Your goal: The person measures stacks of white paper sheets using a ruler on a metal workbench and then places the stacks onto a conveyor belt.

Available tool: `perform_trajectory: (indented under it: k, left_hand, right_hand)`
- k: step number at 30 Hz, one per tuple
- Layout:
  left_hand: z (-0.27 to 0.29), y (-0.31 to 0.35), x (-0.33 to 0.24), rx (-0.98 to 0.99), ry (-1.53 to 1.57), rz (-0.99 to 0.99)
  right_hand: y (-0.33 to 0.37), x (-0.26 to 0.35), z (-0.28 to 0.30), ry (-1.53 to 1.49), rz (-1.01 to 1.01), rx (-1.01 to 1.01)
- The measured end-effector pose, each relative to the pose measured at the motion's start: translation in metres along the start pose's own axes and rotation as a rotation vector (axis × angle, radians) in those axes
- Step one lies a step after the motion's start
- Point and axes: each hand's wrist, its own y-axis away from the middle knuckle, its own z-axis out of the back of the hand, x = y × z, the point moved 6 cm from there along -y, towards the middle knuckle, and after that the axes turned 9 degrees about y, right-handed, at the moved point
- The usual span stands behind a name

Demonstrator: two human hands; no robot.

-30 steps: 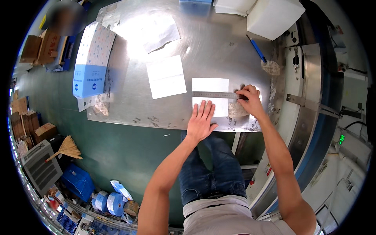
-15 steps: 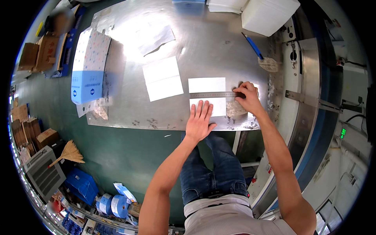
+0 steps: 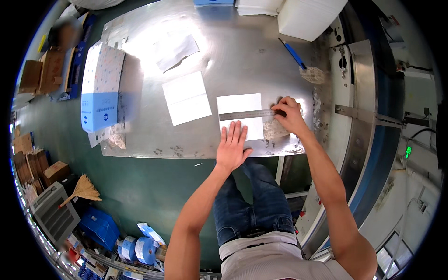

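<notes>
A white sheet of paper lies flat on the metal table near its front edge. Across its middle runs a thin steel ruler. My left hand rests on the sheet's lower edge, fingers stretched out and pressing it flat. At the ruler's right end, my right hand pinches it between thumb and fingers. Left of these lies another white sheet with a crease, and beyond it a greyish-white sheet sits in the glare.
A blue craft knife lies at the table's right. White foam-like blocks stand at the back right; a blue-and-white box stands on the left. Machine framing borders the right side. A straw broom is on the floor at lower left.
The whole view has shifted slightly, with the table appearing further left. Both hands, the ruler and the sheet keep nearly the same places relative to each other; the sheet looks slightly tilted.
</notes>
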Motion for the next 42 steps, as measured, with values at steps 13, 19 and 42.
perform_trajectory:
  k: [13, 19, 42]
  left_hand:
    - [0.0025, -0.0021, -0.0037, 0.022, 0.0, 0.004]
    - [0.0049, 0.0008, -0.0024, -0.003, 0.008, -0.008]
    - [0.003, 0.0007, -0.001, -0.006, -0.012, 0.001]
  right_hand:
    - [-0.0004, -0.0052, -0.0034, -0.019, -0.02, -0.01]
    - [-0.0015, -0.0017, -0.0043, -0.031, -0.023, 0.0]
    - [-0.0017, -0.0026, -0.0025, -0.017, -0.041, 0.017]
